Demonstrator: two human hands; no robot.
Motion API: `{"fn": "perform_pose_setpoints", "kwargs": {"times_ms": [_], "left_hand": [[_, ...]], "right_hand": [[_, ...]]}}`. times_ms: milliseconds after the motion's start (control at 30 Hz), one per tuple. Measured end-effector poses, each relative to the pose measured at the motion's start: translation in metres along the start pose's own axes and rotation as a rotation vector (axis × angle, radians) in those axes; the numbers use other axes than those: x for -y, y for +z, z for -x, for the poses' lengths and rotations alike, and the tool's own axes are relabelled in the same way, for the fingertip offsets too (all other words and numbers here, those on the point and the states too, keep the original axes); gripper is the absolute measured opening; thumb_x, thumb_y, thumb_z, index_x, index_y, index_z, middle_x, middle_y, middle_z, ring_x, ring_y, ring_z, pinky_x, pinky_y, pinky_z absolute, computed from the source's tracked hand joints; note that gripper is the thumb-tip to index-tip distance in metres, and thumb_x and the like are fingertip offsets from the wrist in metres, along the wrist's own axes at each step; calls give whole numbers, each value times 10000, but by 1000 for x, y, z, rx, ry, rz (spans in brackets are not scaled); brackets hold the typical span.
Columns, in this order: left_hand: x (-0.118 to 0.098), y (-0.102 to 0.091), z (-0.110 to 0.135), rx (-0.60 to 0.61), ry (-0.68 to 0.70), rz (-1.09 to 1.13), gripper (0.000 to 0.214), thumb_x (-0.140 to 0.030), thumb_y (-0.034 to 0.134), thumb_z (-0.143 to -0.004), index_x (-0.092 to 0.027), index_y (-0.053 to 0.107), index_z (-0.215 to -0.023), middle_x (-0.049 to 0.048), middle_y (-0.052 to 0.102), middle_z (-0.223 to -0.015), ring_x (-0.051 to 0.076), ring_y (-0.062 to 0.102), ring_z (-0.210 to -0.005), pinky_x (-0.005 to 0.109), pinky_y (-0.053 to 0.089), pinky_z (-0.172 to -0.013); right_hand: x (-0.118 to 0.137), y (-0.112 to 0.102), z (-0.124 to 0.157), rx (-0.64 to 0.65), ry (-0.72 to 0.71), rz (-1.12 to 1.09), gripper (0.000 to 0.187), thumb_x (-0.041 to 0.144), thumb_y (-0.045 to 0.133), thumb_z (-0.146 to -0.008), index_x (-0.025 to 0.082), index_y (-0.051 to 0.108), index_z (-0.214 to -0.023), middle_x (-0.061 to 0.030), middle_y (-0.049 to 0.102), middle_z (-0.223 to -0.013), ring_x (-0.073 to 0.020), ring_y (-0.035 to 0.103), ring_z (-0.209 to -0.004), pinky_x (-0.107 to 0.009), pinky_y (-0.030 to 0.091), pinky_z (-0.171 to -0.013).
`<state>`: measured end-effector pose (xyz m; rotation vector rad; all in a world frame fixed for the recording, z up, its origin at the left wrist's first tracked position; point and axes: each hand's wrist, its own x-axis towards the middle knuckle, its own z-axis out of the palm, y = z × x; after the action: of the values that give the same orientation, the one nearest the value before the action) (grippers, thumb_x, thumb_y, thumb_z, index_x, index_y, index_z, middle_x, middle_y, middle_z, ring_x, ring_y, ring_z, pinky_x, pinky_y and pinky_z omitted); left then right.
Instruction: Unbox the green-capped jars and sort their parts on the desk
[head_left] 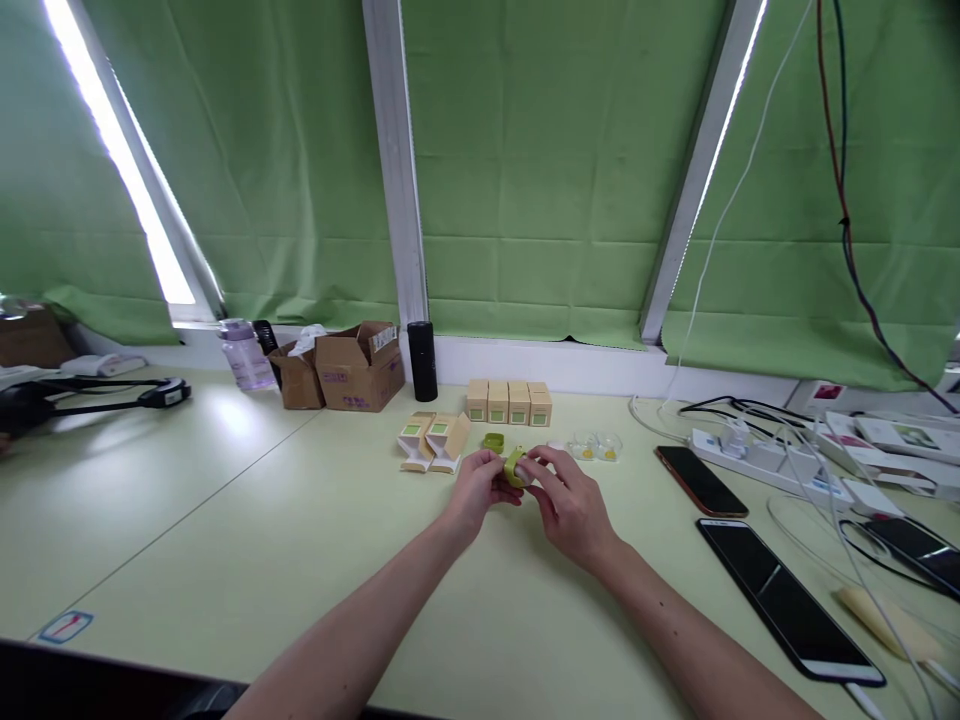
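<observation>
Between my hands, above the table, is a small olive-green case (513,468) with a pale part showing on its right side. My left hand (476,490) grips the case from the left, fingers curled around it. From the right, my right hand (574,505) has its fingertips closed on the pale side; exactly what they pinch is partly hidden. Just beyond lies another olive-green piece (493,441). Behind my right hand sit clear round containers (608,447) with yellow inside. To the left stand two opened cardboard boxes (448,440) with green labels.
Several small closed cartons (508,403) form a row near the wall. Behind are a black cylinder (422,362), a brown cardboard box (360,368) and a purple bottle (246,355). Phones (787,600), a power strip (757,458) and tangled cables occupy the right side.
</observation>
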<state>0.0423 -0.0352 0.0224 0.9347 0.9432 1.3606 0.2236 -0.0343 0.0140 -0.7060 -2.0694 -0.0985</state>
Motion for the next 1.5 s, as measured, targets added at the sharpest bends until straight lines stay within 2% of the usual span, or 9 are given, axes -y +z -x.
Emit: {"fn": "perform_pose_setpoints", "kwargs": {"times_ms": [267,400,533,633,733,1000,1200,1367,1500], "left_hand": [[-5,3,5,40,14,-33,350,-479,751,-749,-191,552,-746,59,684,-592,195,653,-468,276,496,-449],[-7,1,3,-6,32,-38,447,-605,685,-785,-195,526,-701,100,714,-612,178,636,-456,240,428,-422],[-7,-4,-1,-56,64,-49,442,-594,668,-797,-192,533,-674,89,713,-617,148,598,-450,232,402,-430],[-6,-6,-3,-79,74,-45,402,-560,673,-800,-190,551,-700,76,709,-624,143,585,-454,235,386,-433],[-5,-6,-4,-91,91,-42,388,-549,672,-808,-186,565,-720,74,706,-627,141,576,-457,240,389,-442],[-6,-5,-3,-175,170,-20,314,-450,740,-761,-181,581,-732,65,692,-693,141,590,-567,234,424,-472],[-7,-4,-4,-197,233,-58,342,-465,781,-742,-167,624,-802,55,665,-763,140,568,-656,242,478,-504],[-5,-3,-4,-165,342,-173,336,-461,749,-791,-166,639,-907,58,654,-812,170,589,-738,243,494,-503],[-3,0,0,-111,460,-367,267,-404,682,-874,-178,641,-1011,94,673,-996,202,627,-894,252,525,-557]], "right_hand": [[0,-2,1,-44,118,-244,393,181,506,-991,310,619,-1345,-123,628,-1277,-282,650,-1157,-422,643,-818],[2,-1,-3,-120,377,-598,283,347,631,-969,302,666,-1246,-106,636,-1245,-262,665,-1041,-398,647,-735],[-2,4,-4,-150,690,-1078,373,485,776,-870,279,691,-1170,-60,710,-1047,-217,683,-841,-371,609,-671],[-8,7,-3,-158,807,-1327,391,497,848,-796,261,736,-1088,-61,733,-1070,-212,689,-864,-339,578,-661],[-13,8,-2,-161,868,-1441,361,479,875,-771,252,759,-1025,-57,752,-1070,-201,693,-864,-316,558,-665],[-15,7,-1,-189,914,-1466,361,454,896,-747,250,759,-1011,-53,767,-1090,-211,708,-888,-326,562,-695],[-16,7,0,-243,910,-1419,399,439,917,-720,229,746,-1013,-50,762,-1037,-210,713,-901,-322,585,-698],[-15,6,-1,-253,874,-1224,468,479,908,-713,207,725,-1047,-59,731,-1049,-199,692,-869,-324,607,-667],[-13,6,-1,-197,818,-945,501,517,868,-741,200,688,-1085,-87,726,-1073,-227,693,-898,-327,611,-637]]}}
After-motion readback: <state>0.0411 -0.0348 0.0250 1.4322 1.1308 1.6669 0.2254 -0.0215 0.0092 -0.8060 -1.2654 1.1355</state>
